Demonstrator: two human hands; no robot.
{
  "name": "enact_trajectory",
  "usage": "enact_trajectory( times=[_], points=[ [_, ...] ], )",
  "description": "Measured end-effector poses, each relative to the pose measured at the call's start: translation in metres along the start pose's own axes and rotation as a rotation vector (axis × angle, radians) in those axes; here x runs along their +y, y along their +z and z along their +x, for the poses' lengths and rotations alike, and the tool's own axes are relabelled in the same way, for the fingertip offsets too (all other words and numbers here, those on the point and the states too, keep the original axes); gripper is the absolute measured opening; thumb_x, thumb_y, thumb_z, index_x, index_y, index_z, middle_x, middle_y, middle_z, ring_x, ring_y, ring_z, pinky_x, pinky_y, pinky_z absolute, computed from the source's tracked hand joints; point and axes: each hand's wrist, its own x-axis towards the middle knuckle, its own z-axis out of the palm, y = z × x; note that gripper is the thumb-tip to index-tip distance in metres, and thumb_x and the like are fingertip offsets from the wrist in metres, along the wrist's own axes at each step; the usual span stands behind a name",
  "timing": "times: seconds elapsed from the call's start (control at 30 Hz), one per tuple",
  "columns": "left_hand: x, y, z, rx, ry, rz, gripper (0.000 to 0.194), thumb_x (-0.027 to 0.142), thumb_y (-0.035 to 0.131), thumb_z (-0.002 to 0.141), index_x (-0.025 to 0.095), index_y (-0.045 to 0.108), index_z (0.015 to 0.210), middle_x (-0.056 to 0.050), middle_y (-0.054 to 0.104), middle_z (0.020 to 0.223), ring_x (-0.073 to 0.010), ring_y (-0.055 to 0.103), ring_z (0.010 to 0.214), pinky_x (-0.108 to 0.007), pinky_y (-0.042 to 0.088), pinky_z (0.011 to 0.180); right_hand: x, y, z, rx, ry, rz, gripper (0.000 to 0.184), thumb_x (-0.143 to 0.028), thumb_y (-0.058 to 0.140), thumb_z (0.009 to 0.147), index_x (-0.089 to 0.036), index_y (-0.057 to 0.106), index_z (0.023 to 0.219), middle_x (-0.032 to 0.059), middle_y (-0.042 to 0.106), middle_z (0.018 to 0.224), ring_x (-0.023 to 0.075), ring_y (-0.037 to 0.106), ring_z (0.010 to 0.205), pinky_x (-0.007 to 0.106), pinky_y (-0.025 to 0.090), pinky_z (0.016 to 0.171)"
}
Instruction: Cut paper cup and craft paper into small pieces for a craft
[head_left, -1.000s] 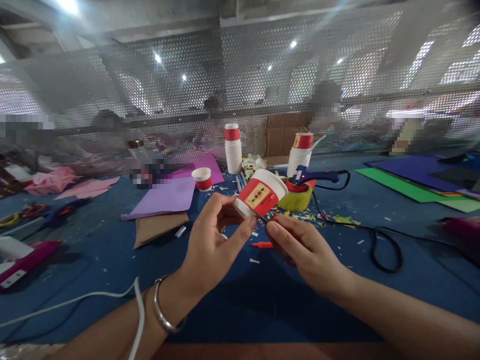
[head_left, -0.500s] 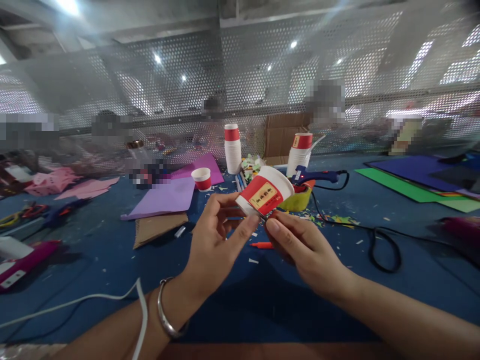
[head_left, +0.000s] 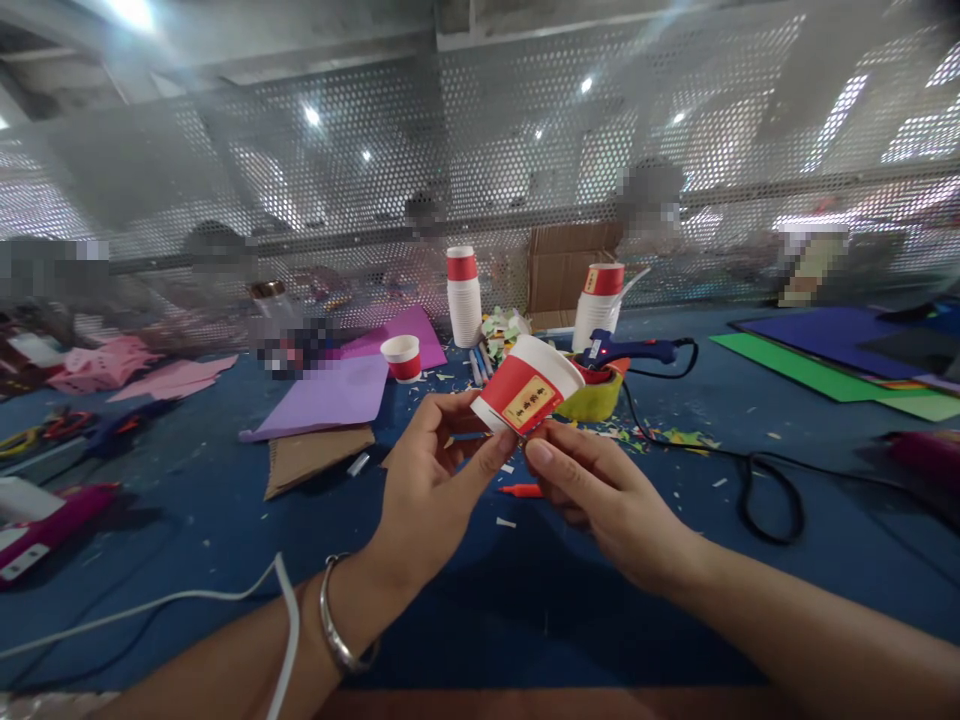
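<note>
Turning cup (head_left: 517, 385): rolling slightly since the earlier frame, its yellow panel shifting lower toward the right thumb; it is now tilting, mouth up and to the right, above the desk.
Desk (head_left: 525, 620): carrying coloured sheets, cords and scattered paper scraps (head_left: 694, 439).
Left hand (head_left: 435, 480): closing around the cup's base, thumb pressing near the bottom edge, fingers supporting behind.
Right hand (head_left: 607, 490): pinching narrowly at the cup's lower edge, apparently gripping a thin tool (head_left: 523, 441) that is mostly hiding in the fingers.
Cup stacks (head_left: 465, 310): standing toward the back in two columns, neither hand touching them.
Glue gun (head_left: 634, 350): resting right of the held cup, its small light glowing red.
Lone cup (head_left: 403, 362): standing upright beside the purple sheets, also untouched.
Dark line (head_left: 491, 413): showing on the held cup's white base band, perhaps a slit; if so, work is seeming only partly done, the visible rim remaining whole.
</note>
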Motion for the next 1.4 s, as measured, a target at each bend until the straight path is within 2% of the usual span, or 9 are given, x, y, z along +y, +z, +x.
enact_trajectory(
  times=[0.23,0.53,0.8,0.97,1.1,1.23,1.4],
  points=[
    [0.0021,0.0023,-0.0010,0.004,-0.019,0.017,0.036,0.032,0.079,0.078,0.018,0.059,0.105,-0.008,0.071,0.103,-0.0204,0.068,0.097,-0.034,0.057,0.084,0.0019,0.0010,-0.0015,-0.018,-0.018,-0.017,0.032,-0.047,0.057,0.095,-0.021,0.049,0.078,-0.0092,0.027,0.059,0.0062,0.015,0.046,0.023,0.014,0.039],
    [-0.0013,0.0052,-0.0024,0.015,0.003,-0.031,0.032,0.029,0.078,0.078,0.019,0.058,0.101,-0.007,0.071,0.102,-0.0200,0.068,0.097,-0.034,0.057,0.083,0.0008,0.0037,-0.0012,0.000,-0.030,-0.055,0.034,-0.050,0.057,0.093,-0.022,0.048,0.076,-0.0095,0.025,0.057,0.0069,0.015,0.045,0.024,0.014,0.038],
    [-0.0056,0.0026,-0.0031,0.015,0.127,0.037,0.035,0.027,0.074,0.083,0.020,0.056,0.113,-0.010,0.065,0.116,-0.0240,0.064,0.110,-0.041,0.056,0.093,0.0007,0.0020,-0.0022,0.012,0.001,-0.088,0.042,-0.054,0.056,0.092,-0.022,0.040,0.069,-0.0098,0.025,0.056,0.0063,0.014,0.044,0.022,0.010,0.036],
    [-0.0068,-0.0001,-0.0026,0.055,0.180,0.148,0.038,0.027,0.076,0.081,0.020,0.057,0.114,-0.010,0.064,0.115,-0.0236,0.064,0.107,-0.039,0.057,0.090,0.0034,0.0004,-0.0011,0.024,-0.008,-0.112,0.042,-0.053,0.055,0.093,-0.023,0.041,0.068,-0.0095,0.026,0.055,0.0072,0.017,0.045,0.023,0.014,0.038],
    [-0.0048,0.0007,-0.0017,0.036,0.105,0.037,0.038,0.029,0.079,0.078,0.021,0.057,0.109,-0.007,0.065,0.109,-0.0216,0.064,0.103,-0.037,0.056,0.088,0.0050,0.0003,-0.0005,0.028,-0.035,-0.109,0.039,-0.052,0.056,0.093,-0.022,0.045,0.070,-0.0080,0.029,0.056,0.0078,0.019,0.046,0.024,0.016,0.039],
    [-0.0046,0.0027,-0.0001,0.023,-0.007,-0.106,0.031,0.035,0.074,0.084,0.021,0.058,0.107,-0.005,0.068,0.108,-0.0191,0.065,0.104,-0.034,0.053,0.093,0.0050,-0.0005,-0.0006,0.051,-0.042,-0.128,0.037,-0.050,0.056,0.094,-0.021,0.050,0.071,-0.0072,0.028,0.056,0.0090,0.022,0.048,0.025,0.020,0.042],
    [-0.0040,0.0043,0.0022,-0.023,-0.195,-0.298,0.036,0.037,0.074,0.083,0.024,0.055,0.110,-0.006,0.071,0.102,-0.0224,0.069,0.097,-0.039,0.058,0.086,0.0038,-0.0026,0.0011,0.035,-0.066,-0.159,0.038,-0.052,0.057,0.093,-0.023,0.051,0.069,-0.0070,0.030,0.054,0.0090,0.022,0.046,0.026,0.019,0.041]
  ],
)
